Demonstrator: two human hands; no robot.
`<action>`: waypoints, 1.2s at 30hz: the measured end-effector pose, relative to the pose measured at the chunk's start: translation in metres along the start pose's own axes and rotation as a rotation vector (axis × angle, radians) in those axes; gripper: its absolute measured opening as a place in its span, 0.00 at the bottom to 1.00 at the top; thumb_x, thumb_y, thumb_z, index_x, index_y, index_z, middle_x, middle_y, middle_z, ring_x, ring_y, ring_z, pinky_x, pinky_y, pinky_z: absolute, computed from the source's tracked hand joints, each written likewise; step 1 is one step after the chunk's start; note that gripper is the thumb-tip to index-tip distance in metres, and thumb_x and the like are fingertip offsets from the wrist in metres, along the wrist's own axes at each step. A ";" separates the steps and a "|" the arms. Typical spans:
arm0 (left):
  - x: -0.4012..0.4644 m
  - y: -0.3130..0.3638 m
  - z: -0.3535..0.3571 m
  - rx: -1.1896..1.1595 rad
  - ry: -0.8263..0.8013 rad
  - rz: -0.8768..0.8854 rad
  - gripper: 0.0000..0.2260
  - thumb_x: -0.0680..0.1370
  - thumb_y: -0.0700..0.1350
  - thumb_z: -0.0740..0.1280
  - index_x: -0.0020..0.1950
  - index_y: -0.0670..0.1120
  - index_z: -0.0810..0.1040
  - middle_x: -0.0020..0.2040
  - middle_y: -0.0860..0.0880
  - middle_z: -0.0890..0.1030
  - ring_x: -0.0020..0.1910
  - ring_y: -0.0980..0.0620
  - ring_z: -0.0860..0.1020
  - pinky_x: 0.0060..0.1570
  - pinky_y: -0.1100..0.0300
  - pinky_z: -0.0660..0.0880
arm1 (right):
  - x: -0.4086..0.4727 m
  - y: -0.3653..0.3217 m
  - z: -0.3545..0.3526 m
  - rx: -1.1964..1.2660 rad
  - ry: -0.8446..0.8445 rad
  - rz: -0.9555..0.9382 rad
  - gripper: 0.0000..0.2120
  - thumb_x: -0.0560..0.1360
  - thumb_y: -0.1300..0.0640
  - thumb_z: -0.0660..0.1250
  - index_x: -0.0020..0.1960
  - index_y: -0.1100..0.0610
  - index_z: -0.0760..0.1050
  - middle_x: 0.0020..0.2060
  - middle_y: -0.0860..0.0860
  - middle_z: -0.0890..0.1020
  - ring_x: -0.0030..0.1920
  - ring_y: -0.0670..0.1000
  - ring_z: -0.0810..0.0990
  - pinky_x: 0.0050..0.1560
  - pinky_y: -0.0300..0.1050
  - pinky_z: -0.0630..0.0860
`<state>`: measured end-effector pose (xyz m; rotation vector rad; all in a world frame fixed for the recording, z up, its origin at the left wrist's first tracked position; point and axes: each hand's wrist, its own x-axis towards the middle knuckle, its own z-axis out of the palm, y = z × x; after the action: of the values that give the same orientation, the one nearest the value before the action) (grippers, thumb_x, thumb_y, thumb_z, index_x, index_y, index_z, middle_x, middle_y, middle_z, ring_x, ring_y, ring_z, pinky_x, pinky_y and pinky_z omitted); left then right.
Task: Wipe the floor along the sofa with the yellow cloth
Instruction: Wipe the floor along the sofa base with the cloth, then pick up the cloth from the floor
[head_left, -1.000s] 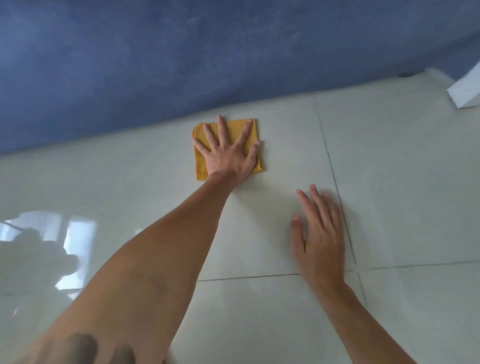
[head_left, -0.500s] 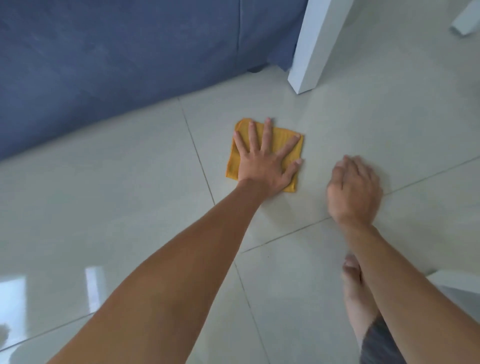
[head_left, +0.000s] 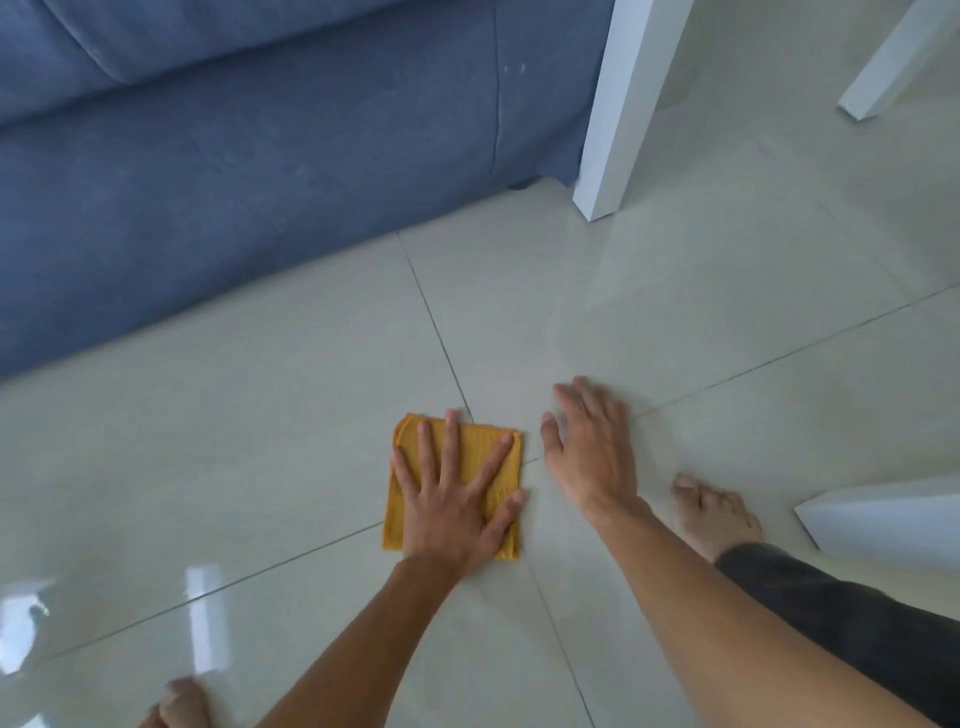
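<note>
The yellow cloth (head_left: 478, 441) lies folded flat on the pale tiled floor (head_left: 260, 441), about a tile's width out from the blue sofa (head_left: 234, 182). My left hand (head_left: 447, 514) presses flat on top of it with fingers spread, covering most of the cloth. My right hand (head_left: 592, 457) rests palm down on the bare floor just to the right of the cloth, not touching it, with fingers together.
A white table leg (head_left: 618, 114) stands at the sofa's right end, with a second white leg (head_left: 893, 62) at the far right. A white furniture corner (head_left: 883, 519) sits low right beside my bare foot (head_left: 717, 514). My other foot (head_left: 182, 706) shows at bottom left.
My left hand has slid the cloth right along the sofa, then back toward me, away from the sofa. My right hand shifted alongside it on the floor. The table legs came into view.
</note>
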<state>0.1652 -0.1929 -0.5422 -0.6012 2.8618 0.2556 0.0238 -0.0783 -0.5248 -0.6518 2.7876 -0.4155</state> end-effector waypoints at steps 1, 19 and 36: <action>-0.001 -0.002 -0.004 -0.037 -0.024 -0.003 0.29 0.76 0.71 0.41 0.77 0.69 0.40 0.81 0.45 0.38 0.79 0.35 0.39 0.72 0.31 0.39 | -0.006 -0.003 0.000 -0.012 -0.019 -0.018 0.23 0.81 0.49 0.57 0.73 0.54 0.68 0.75 0.55 0.68 0.76 0.58 0.63 0.77 0.57 0.56; -0.056 -0.064 -0.031 0.073 -0.020 0.204 0.17 0.71 0.35 0.66 0.58 0.44 0.72 0.58 0.44 0.73 0.54 0.44 0.73 0.52 0.53 0.73 | -0.096 -0.039 -0.002 -0.214 -0.248 -0.455 0.12 0.75 0.46 0.68 0.55 0.50 0.77 0.54 0.48 0.75 0.60 0.53 0.70 0.61 0.48 0.69; -0.054 -0.054 -0.113 -0.163 0.156 -0.053 0.11 0.81 0.40 0.60 0.60 0.44 0.79 0.55 0.45 0.79 0.55 0.44 0.77 0.51 0.54 0.72 | -0.086 -0.087 -0.111 -0.197 -0.033 -0.493 0.04 0.79 0.59 0.63 0.52 0.52 0.74 0.48 0.48 0.84 0.55 0.54 0.73 0.54 0.49 0.69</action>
<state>0.2168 -0.2450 -0.4273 -0.7577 2.9885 0.4565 0.0995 -0.0891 -0.3778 -1.3865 2.6340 -0.2132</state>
